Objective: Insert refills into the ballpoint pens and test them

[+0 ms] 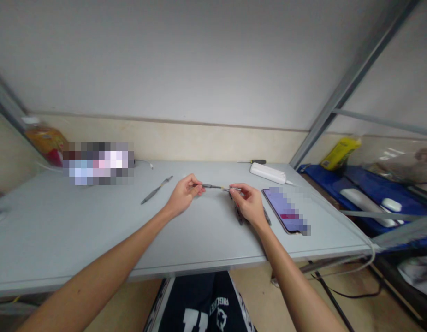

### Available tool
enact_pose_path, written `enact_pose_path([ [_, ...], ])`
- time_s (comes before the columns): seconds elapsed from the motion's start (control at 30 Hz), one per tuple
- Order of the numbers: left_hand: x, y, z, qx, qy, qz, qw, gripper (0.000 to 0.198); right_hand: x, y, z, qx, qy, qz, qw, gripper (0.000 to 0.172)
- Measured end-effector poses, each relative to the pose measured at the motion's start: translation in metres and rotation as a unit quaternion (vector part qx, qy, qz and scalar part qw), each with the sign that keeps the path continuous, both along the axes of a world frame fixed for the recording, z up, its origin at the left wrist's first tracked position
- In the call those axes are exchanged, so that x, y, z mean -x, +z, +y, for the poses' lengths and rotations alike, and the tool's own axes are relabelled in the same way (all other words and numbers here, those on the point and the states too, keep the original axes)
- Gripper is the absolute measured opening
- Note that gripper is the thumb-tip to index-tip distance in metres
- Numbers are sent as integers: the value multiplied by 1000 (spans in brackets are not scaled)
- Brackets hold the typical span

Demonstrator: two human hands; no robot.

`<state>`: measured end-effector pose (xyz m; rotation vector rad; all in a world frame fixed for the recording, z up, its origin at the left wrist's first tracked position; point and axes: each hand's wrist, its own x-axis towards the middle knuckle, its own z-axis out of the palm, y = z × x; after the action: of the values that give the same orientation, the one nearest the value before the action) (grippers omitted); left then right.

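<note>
Near the middle of the grey table, my left hand (186,194) pinches one end of a thin dark pen-like rod (213,186). My right hand (247,199) is closed on its other end, where a small light-coloured part and a silvery tip show. The rod lies level between both hands, above the tabletop. Several dark slender pieces (239,216) rest under and beside my right hand, partly hidden by it. To the left of my left hand lies another dark pen-like piece (151,196), slanted on the table.
A phone (284,210) lies right of my right hand. Behind it are a white power strip (268,173) with a cable and a screwdriver (258,162). A bottle (45,140) stands at the back left, near a blurred-out object. Metal bars flank the table (78,235).
</note>
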<state>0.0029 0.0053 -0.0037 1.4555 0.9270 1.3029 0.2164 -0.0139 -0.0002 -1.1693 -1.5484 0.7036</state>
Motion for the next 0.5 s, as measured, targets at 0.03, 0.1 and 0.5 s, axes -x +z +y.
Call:
enact_pose_path([
  [0.03,0,0,0,3,-2,0,1000,25,0,0,0,-1,-1,-7,1000,31],
  [0.1,0,0,-2,5,-10,2,1000,26,0,0,-1,0,-8,-27,1000,38],
  [0.5,0,-1,1,13,-5,1,1000,26,0,3,-1,26,21,22,999,32],
])
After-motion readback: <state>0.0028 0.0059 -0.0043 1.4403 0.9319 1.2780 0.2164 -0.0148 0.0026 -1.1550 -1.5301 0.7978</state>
